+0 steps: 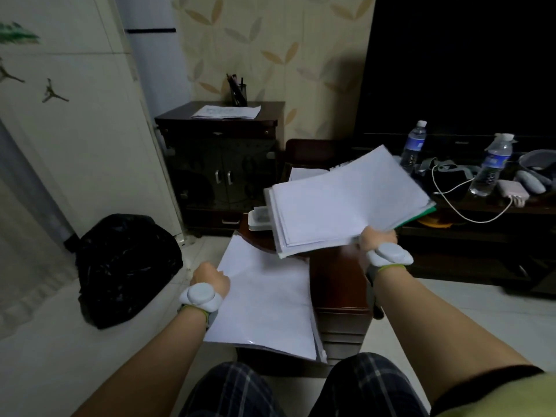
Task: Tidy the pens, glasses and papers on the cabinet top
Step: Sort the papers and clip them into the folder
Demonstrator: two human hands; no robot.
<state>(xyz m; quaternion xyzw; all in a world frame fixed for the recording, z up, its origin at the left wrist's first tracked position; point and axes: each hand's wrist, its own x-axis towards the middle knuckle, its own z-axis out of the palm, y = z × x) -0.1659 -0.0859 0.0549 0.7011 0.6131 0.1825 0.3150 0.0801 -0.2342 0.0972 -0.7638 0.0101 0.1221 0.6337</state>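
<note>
White loose sheets point(264, 299) are lying on the near low cabinet point(340, 284), and my left hand point(210, 278) is pinching their left edge. To the right, my right hand point(377, 239) is gripping a thick paper stack point(346, 203) by one corner, tilted in the air; I judge its sheets could be fanning and sliding out.

The stack of papers point(346, 203) gripped by the right hand point(377, 239) is matt white paper over a green plastic-looking folder edge. The loose sheets point(267, 299) held by the left hand point(210, 278) look smooth, faintly glossy. The low cabinet point(340, 284) beneath is dark polished wood. The bin bag point(126, 266) is crinkled glossy black plastic. The 2 water bottles point(413, 145) are clear plastic. The floor tiles point(60, 356) are pale, smooth.
</note>
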